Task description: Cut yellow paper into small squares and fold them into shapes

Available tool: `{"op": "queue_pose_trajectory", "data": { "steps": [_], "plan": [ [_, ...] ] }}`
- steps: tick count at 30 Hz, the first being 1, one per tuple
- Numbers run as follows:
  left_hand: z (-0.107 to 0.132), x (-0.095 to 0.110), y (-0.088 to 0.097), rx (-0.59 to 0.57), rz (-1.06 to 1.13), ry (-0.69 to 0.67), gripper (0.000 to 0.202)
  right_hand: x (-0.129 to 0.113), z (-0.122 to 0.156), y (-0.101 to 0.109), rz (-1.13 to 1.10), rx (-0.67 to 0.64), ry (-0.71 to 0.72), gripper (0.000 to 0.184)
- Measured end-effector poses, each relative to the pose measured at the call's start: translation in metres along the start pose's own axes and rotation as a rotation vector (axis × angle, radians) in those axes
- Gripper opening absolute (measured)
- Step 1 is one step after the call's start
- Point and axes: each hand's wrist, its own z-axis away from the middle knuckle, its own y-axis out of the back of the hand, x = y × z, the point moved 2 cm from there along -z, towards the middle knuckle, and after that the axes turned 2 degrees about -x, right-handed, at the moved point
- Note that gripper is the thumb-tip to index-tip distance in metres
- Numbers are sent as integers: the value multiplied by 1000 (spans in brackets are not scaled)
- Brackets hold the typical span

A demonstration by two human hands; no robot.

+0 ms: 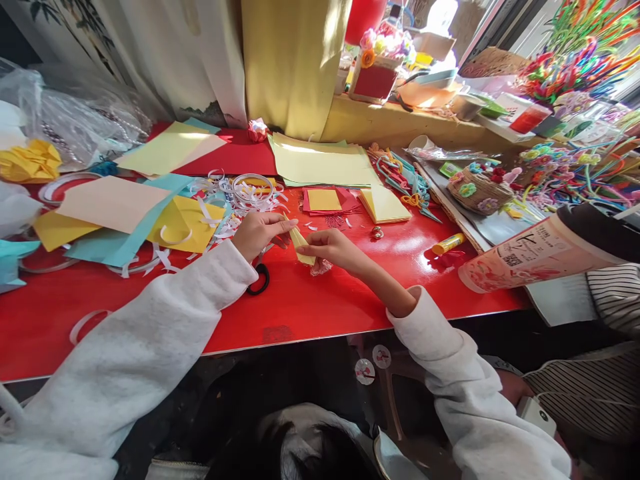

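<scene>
Between my two hands is a small piece of folded yellow paper (299, 241), held above the red table. My left hand (261, 235) pinches its upper left end, and my right hand (334, 251) grips the lower right side. Below my left hand lies a pair of scissors (259, 280) with black handles, its blades partly hidden. A pale pink crumpled bit (321, 267) sits just under my right fingers. Past my hands rests a small stack of yellow squares (324, 199) on red paper squares (347, 201), next to a pale yellow pad (386, 203).
Coloured sheets (113, 207) and white paper strips (250, 200) cover the left side. Several scissors (400, 175) lie at the back right, near a glue stick (449, 244). A large drink cup (540, 253) tilts at the right edge. The red table (320, 313) ends just before my body.
</scene>
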Motion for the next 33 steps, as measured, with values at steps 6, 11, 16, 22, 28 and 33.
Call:
{"op": "queue_pose_trajectory", "data": {
  "steps": [6, 11, 16, 22, 28, 33],
  "plan": [
    [2, -1, 0, -11, 32, 25, 27, 1, 1, 1, 39, -15, -15, 31],
    [3, 2, 0, 23, 39, 35, 29, 4, -2, 1, 18, -10, -34, 28],
    [3, 3, 1, -19, 119, 69, 27, 4, -3, 1, 13, -61, -5, 29],
    [-1, 6, 4, 65, 92, 79, 24, 6, -4, 3, -6, -44, -11, 29],
    [2, 7, 6, 118, 303, 128, 14, -5, 3, 2, 15, -27, 57, 30],
    [0, 10, 10, 119, 237, 94, 23, -5, 3, 4, -56, -41, 15, 29]
  ]
}}
